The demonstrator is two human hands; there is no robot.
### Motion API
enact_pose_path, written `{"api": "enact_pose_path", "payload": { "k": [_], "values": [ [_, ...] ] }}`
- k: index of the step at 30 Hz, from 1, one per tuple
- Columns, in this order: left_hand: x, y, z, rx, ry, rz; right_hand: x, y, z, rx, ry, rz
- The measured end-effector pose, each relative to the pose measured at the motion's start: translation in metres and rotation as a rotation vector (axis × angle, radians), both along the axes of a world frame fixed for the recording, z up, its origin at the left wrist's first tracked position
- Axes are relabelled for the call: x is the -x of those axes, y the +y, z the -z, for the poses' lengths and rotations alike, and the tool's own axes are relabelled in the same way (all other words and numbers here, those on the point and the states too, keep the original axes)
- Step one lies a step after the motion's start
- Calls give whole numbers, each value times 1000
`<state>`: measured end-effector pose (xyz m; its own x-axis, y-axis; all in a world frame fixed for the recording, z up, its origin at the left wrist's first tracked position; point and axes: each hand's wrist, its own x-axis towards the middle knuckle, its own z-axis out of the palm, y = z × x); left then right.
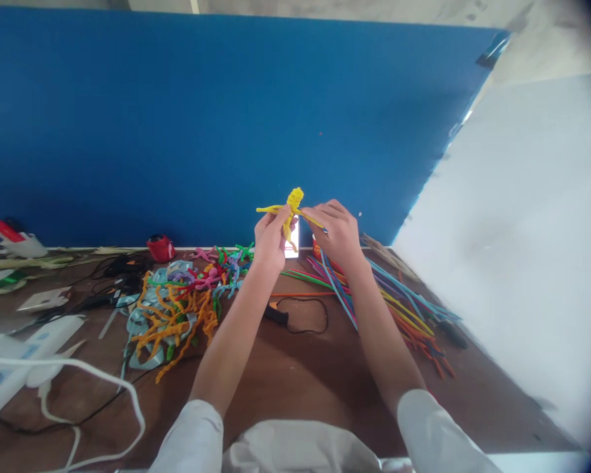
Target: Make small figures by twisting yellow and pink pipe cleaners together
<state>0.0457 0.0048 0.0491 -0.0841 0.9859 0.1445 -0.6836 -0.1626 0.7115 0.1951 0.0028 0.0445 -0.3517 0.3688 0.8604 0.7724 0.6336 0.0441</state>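
A yellow pipe-cleaner figure [294, 198] is held up in front of the blue panel, with a coiled upper part and thin limbs sticking out. My left hand [270, 240] is closed on its middle, thumb on top. With closed fingers, my right hand [335, 230] pinches the limb that points right. Behind the hands stands a phone [292, 251] with a lit screen, partly covered by the figure and my left hand.
Finished-looking twisted pipe-cleaner pieces [177, 315] pile up on the left. Straight coloured pipe cleaners [404, 302] lie on the right. A black-handled tool with a cord [277, 314] rests mid-table. A white power strip [34, 355] and white cable [128, 387] occupy the near left.
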Motion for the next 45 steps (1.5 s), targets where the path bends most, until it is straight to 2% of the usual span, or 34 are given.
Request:
{"api": "enact_pose_path", "payload": {
  "k": [8,18,23,29,38,45],
  "values": [
    [2,-6,-5,-44,46,10,3,-3,0,-11,19,10],
    [-1,-4,0,-117,96,-35,-1,-10,-3,28,-77,103],
    [-3,-5,1,-96,98,-34,-2,-13,-6,42,-83,154],
    [-2,-3,1,-87,99,-21,-3,-12,-7,102,-121,119],
    [-2,-3,1,-79,96,-17,-7,-9,-6,197,-71,0],
    [-3,-3,2,-118,121,-37,-6,-11,-7,219,-44,46]
  ]
}}
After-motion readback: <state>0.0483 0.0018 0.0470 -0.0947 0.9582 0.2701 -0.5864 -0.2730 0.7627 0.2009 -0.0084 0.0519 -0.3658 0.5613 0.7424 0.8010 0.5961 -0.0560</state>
